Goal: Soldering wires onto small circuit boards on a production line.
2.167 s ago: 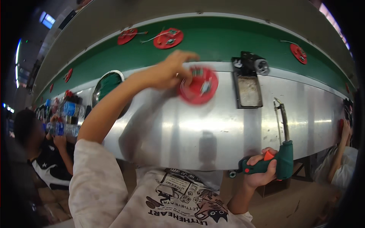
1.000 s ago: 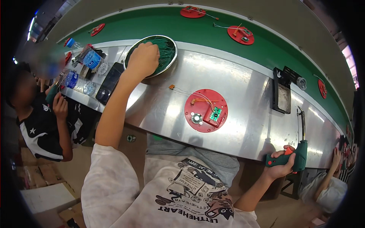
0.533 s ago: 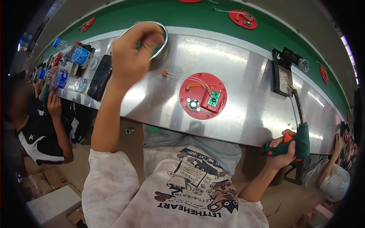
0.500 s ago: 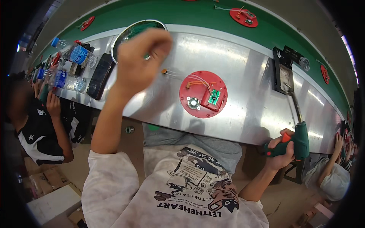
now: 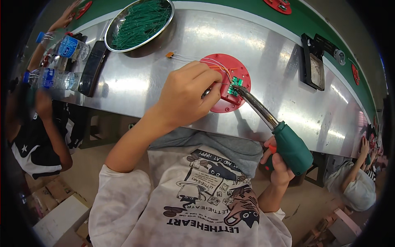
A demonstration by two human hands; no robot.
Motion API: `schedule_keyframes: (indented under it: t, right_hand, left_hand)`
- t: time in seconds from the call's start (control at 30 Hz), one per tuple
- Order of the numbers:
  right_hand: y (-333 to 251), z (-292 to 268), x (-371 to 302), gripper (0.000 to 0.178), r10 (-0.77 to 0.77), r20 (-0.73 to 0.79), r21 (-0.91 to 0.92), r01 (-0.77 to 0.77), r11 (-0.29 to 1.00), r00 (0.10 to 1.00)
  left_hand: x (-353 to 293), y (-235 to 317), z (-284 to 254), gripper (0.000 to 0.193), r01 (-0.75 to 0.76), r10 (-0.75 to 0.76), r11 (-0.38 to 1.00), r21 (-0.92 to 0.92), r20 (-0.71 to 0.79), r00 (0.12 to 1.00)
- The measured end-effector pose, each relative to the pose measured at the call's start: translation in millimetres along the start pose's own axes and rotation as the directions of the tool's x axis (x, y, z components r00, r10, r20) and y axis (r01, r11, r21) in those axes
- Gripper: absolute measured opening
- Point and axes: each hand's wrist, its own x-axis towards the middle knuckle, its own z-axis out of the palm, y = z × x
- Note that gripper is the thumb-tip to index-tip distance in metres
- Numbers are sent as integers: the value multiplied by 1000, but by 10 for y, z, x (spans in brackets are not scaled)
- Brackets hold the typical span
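A round red plastic plate [image 5: 231,61] lies on the metal worktop, with a small green circuit board [image 5: 236,82] on its raised part. My right hand [image 5: 280,166] grips a green soldering gun [image 5: 291,146], whose metal tip touches or hovers just over the board. Over the plate's left side, my left hand [image 5: 191,92] is closed in a pinch beside the board; what its fingers hold is too small to make out. White wires [image 5: 187,57] run from the plate to an orange connector [image 5: 169,54]. My left hand mostly hides the round metal part on the plate.
A steel bowl [image 5: 169,25] of green cut wires [image 5: 140,24] stands at the far left. Beside it are a black phone-like slab [image 5: 93,68] and two water bottles [image 5: 70,46]. A black soldering stand [image 5: 314,68] sits at right. Co-workers flank me; red plates lie on the green strip.
My left hand came from near the bowl down to the plate. My right hand brought the soldering gun from the stand leftward to the board. In view, bowl and plate sit higher.
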Motion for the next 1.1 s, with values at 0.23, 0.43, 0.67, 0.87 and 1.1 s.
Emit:
schedule_keyframes:
  t: [0.23, 0.43, 0.67, 0.87, 1.1]
  right_hand:
    - [-49, 26, -3, 51, 57, -33, -10, -58, 998, 998]
    - [-69, -15, -11, 51, 77, -20, -7, -77, 997, 997]
    - [-117, 34, -3, 48, 83, -48, -19, -84, 996, 995]
    - [-196, 22, 40, 43, 113, -48, -16, -114, 993, 992]
    - [-228, 59, 87, 42, 80, -78, -10, -81, 997, 994]
  left_hand:
    - [-13, -47, 31, 10, -33, 33, 999, 3, -3, 999]
    - [-25, -64, 52, 12, -36, 36, 999, -20, 17, 999]
    - [-28, -94, 85, 9, -64, 65, 998, 17, -10, 998]
    - [-21, -83, 76, 9, -66, 66, 998, 22, 2, 998]
    - [-31, -94, 75, 13, -94, 94, 996, -1, -12, 995]
